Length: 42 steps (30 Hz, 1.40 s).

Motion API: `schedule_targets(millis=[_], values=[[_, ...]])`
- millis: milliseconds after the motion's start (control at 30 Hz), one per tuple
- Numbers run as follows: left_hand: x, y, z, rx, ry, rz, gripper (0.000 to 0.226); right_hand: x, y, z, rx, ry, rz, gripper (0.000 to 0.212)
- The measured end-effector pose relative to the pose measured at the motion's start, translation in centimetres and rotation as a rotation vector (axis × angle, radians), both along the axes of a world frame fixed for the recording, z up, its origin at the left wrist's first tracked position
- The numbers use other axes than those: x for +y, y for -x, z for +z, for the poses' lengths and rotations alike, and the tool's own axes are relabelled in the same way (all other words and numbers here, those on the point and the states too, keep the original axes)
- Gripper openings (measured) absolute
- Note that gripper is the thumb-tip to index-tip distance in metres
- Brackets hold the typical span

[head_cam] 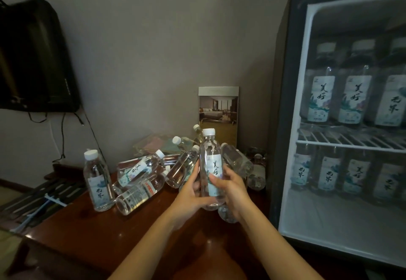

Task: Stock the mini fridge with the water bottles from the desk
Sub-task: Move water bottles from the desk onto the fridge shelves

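Head view: both hands meet on one water bottle [210, 165], which stands upright with its white cap on top, lifted above the right part of the desk [87, 231], just left of the mini fridge [285, 126]. The left hand [189, 194] wraps its fingers round the bottle's lower half from the left. The right hand [232, 194] grips it from the right, with the thumb across the label.

Behind the hands, toward the desk's back edge, a heap of bottles [140, 174] lies on its sides, touching and overlapping. One lone bottle [97, 181] stands upright near the desk's left edge.

The fridge rises at the desk's right edge. Inside it, labelled bottles stand upright in an upper row [353, 86] on a white wire shelf [351, 141] and in a lower row [329, 174] beneath it.

A photo card [218, 112] leans against the wall behind the heap.
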<state>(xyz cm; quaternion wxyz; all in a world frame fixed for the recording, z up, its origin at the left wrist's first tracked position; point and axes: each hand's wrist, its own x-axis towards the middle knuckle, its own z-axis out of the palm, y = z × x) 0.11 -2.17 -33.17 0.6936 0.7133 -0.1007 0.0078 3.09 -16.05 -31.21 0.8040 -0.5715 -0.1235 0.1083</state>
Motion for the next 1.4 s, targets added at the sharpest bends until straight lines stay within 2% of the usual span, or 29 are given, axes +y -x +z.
schedule_targets(millis=[200,433,600,767,900,1100,1400], values=[[-1.3,3.7,-0.6,-0.119,0.020,0.070,0.103,-1.3,3.4,0.7,-0.072,-0.011,0.105,0.050],[-5.6,7.4,-1.3,-0.207,0.013,0.052,0.094,-6.0,7.8,0.3,-0.185,0.123,0.079,0.052],[-10.0,8.9,-1.8,-0.259,-0.004,-0.014,0.085,-11.2,10.2,0.4,-0.273,0.277,0.016,0.045],[-15.3,8.8,-1.8,-0.289,-0.007,-0.095,0.087,-16.8,11.9,0.6,-0.255,0.277,-0.092,0.031],[-19.3,8.1,-2.0,-0.306,-0.018,-0.166,0.083,-20.7,12.5,0.6,-0.215,0.266,-0.180,0.027],[-24.9,5.9,-2.0,-0.305,-0.077,-0.270,0.087,-25.4,12.7,0.1,-0.186,0.199,-0.314,0.033],[-32.4,1.6,-1.6,-0.360,-0.141,-0.330,0.089,-29.0,10.5,-0.7,-0.223,0.046,-0.648,0.040]])
